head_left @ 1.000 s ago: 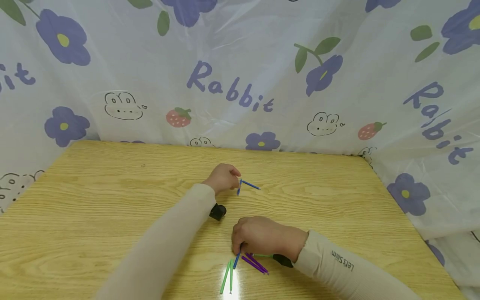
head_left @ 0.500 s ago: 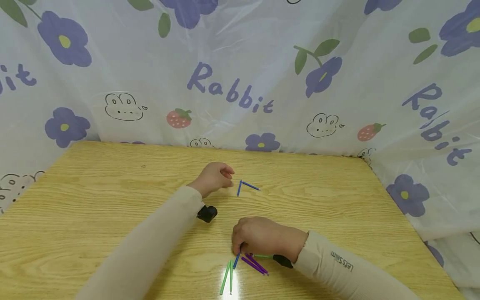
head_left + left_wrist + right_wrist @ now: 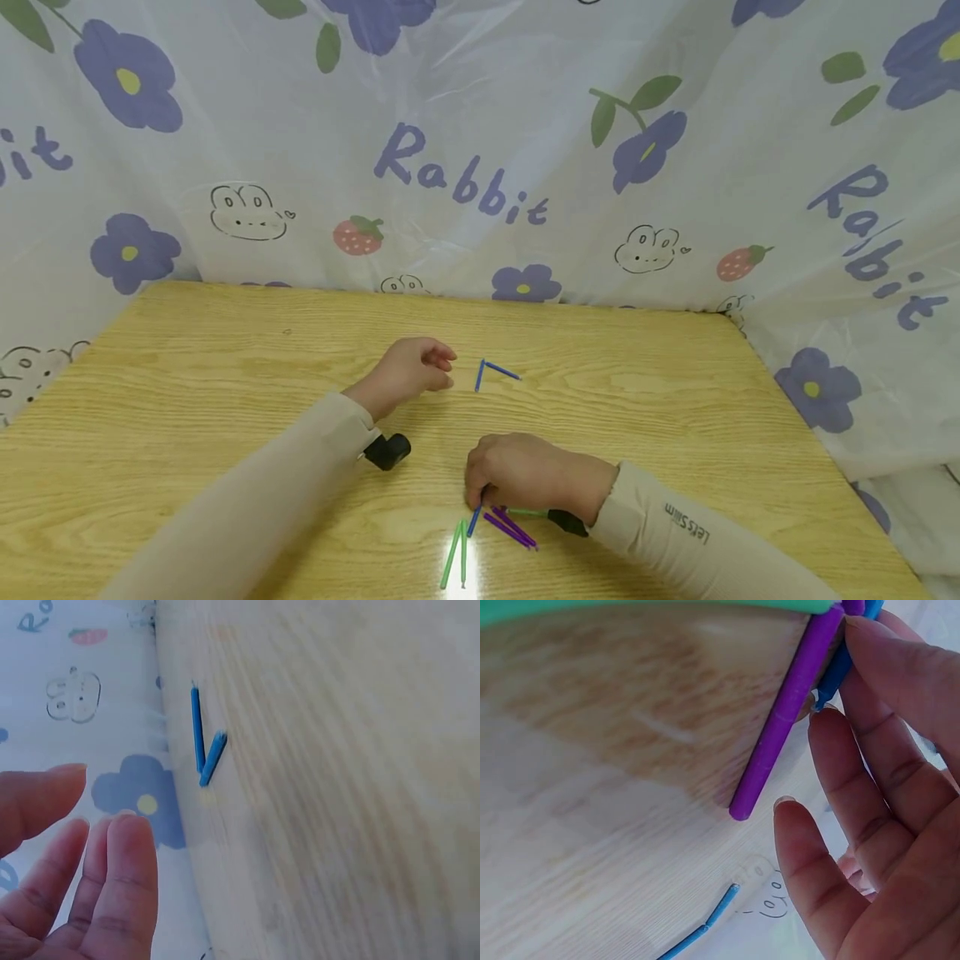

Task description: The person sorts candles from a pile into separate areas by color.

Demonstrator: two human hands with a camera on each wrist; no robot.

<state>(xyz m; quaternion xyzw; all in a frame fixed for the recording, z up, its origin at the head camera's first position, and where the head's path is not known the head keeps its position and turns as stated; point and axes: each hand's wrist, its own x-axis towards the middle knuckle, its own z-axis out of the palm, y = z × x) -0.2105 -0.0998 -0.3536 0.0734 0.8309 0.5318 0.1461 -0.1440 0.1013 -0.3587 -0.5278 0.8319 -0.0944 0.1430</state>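
Two thin blue candles lie on the table at an angle, one [image 3: 480,377] upright in the head view and the other [image 3: 502,371] slanting right, their ends nearly meeting. My left hand [image 3: 401,375] hovers left of them with thumb and fingers apart and nothing between them; the left wrist view shows the same gap. Closer to me, my right hand [image 3: 517,471] pinches a third blue candle [image 3: 834,675] between thumb and fingers, its lower end [image 3: 472,525] pointing toward me. Purple candles [image 3: 510,531] lie right beside it.
Two green candles [image 3: 452,554] lie near the front, left of the purple ones. Another green candle [image 3: 527,511] extends under the right wrist. The wood-grain table [image 3: 225,400] ends at a white printed curtain [image 3: 300,150] behind and at the sides.
My left hand has let go of the upright blue candle in the far pair and drawn back left and slightly toward me. The right hand has stayed put.
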